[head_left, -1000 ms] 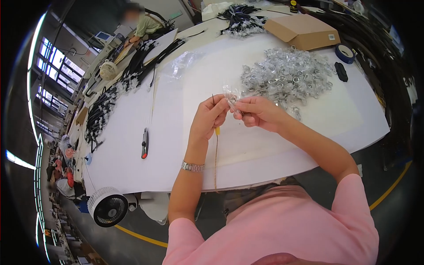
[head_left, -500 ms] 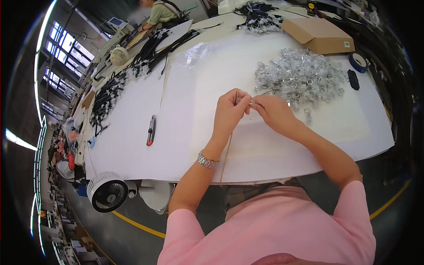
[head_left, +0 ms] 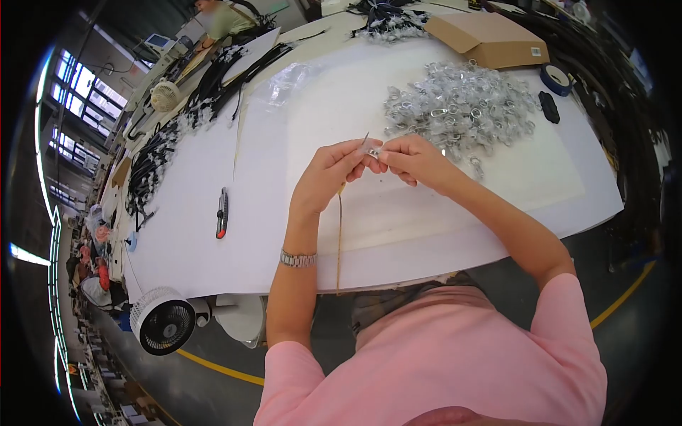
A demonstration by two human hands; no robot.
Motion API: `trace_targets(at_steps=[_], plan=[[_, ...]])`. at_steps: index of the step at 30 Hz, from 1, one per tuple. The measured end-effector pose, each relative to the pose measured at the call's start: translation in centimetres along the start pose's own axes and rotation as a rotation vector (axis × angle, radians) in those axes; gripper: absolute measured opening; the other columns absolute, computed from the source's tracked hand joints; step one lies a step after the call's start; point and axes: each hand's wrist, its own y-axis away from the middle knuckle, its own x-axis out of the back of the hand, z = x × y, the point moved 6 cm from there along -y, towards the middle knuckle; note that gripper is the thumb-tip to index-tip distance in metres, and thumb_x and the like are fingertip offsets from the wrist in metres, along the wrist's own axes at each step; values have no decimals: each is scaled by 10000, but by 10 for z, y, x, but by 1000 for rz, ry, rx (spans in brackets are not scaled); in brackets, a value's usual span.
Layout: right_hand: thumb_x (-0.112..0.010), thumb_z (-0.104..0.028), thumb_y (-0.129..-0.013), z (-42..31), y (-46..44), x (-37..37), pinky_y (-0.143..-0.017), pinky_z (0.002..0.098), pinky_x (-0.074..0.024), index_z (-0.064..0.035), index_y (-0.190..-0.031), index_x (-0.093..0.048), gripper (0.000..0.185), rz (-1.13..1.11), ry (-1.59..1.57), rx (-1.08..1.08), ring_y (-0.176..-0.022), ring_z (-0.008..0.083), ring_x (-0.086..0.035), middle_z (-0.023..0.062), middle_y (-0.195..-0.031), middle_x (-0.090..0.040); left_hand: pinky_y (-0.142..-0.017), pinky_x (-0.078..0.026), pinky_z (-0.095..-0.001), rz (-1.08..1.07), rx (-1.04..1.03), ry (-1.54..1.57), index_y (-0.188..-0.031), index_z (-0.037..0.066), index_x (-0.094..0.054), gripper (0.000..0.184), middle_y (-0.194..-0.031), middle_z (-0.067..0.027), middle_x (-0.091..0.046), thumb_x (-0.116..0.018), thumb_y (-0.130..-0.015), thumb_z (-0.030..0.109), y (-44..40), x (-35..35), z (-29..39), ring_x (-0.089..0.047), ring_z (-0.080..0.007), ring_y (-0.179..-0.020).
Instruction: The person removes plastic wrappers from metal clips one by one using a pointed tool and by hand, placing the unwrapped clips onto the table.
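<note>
My left hand (head_left: pixel 329 174) is closed, its fingers around a thin tan strap (head_left: pixel 339 238) that hangs down to the front edge of the table. A thin pointed tip (head_left: pixel 366 138) sticks up above those fingers. My right hand (head_left: pixel 420 162) meets it fingertip to fingertip and pinches a small shiny metal clasp (head_left: pixel 374 152) that seems wrapped in clear plastic. Fingers partly cover the clasp, so I cannot tell whether the strap passes through it. Just beyond my right hand lies a pile of plastic-wrapped metal clasps (head_left: pixel 462 106), with a single one (head_left: pixel 476 168) apart.
A utility knife (head_left: pixel 222 213) lies on the white table (head_left: pixel 270 248) at left. Black straps (head_left: pixel 153 167) run along the left side. An open cardboard box (head_left: pixel 490 42) and a tape roll (head_left: pixel 556 80) are behind. A fan (head_left: pixel 163 321) stands front left; a person (head_left: pixel 227 20) sits far back.
Both hands have come slightly apart and turned, showing more of the clasp and the pointed tip. More of the hanging strap shows below my left hand. The whole view has shifted slightly.
</note>
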Motion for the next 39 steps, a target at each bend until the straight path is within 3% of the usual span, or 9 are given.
trace_targets(at_steps=[7, 14, 19, 23, 25, 28, 30, 35, 39], plan=[[-589, -227, -1021, -10, 6, -9, -564, 330, -417, -33, -818, -696, 301, 141, 257, 65, -593, 122, -530, 9, -647, -604, -615, -414, -228, -99, 26, -27, -1201, -4, -709, 245, -874, -44, -743, -517, -1083, 92, -2, -14, -6, -473, -58, -681], [-574, -235, -1049, -17, 10, -10, -656, 393, -450, -37, -820, -704, 329, 263, 410, 258, -659, 211, -554, 87, -712, -628, -581, -405, -241, 134, -51, -193, -1172, 6, -725, 247, -812, -46, -714, -505, -1068, 47, 0, -22, 1, -478, -57, -633], [-561, -247, -1076, -5, 10, -15, -613, 350, -434, -50, -877, -702, 314, 237, 295, 106, -643, 160, -550, 56, -712, -582, -592, -439, -290, 305, -283, -446, -1131, 12, -734, 233, -756, -60, -689, -517, -1048, 22, -2, -27, -6, -510, -100, -622], [-600, -232, -1091, 20, -1, -13, -531, 263, -443, -47, -907, -659, 267, 81, -131, -87, -571, 53, -478, -31, -729, -529, -623, -469, -311, 282, -144, -472, -1130, -8, -729, 221, -757, -79, -682, -526, -1055, 38, 0, -23, -8, -556, -148, -631], [-632, -243, -1075, 3, 2, -8, -532, 259, -415, -61, -884, -672, 267, 225, -143, 8, -549, 55, -457, -38, -705, -519, -635, -476, -313, 263, -81, -459, -1139, -7, -731, 226, -761, -85, -677, -528, -1059, 50, 4, -15, 5, -571, -160, -638], [-686, -259, -1051, -27, 8, 21, -544, 254, -408, -49, -896, -691, 261, 374, 0, 193, -560, 53, -439, -47, -682, -500, -633, -467, -310, 483, -127, -693, -1154, 8, -748, 236, -778, -70, -686, -541, -1063, 76, 33, 32, 44, -562, -147, -638], [-712, -274, -1041, -41, 12, 42, -549, 249, -407, -26, -937, -708, 268, 464, 119, 295, -580, 51, -433, -50, -682, -502, -624, -456, -297, 656, -432, -891, -1159, 21, -759, 236, -788, -54, -692, -553, -1070, 95, 47, 87, 69, -531, -129, -637], [-721, -226, -1026, -69, 31, 70, -622, 296, -469, 36, -1116, -740, 278, 650, 475, 402, -649, 122, -527, 15, -734, -605, -715, -539, -366, 1057, -435, -1093, -1140, 10, -774, 227, -829, -112, -746, -577, -1061, 90, 69, 188, 156, -696, -244, -723], [-687, -102, -990, -64, 38, 85, -862, 403, -544, 8, -1212, -723, 250, 753, 867, 563, -933, 265, -692, 105, -981, -702, -783, -566, -425, 1123, -380, -1273, -1230, 9, -745, 278, -924, -163, -778, -624, -1056, 189, 44, 292, 94, -743, -306, -833]])
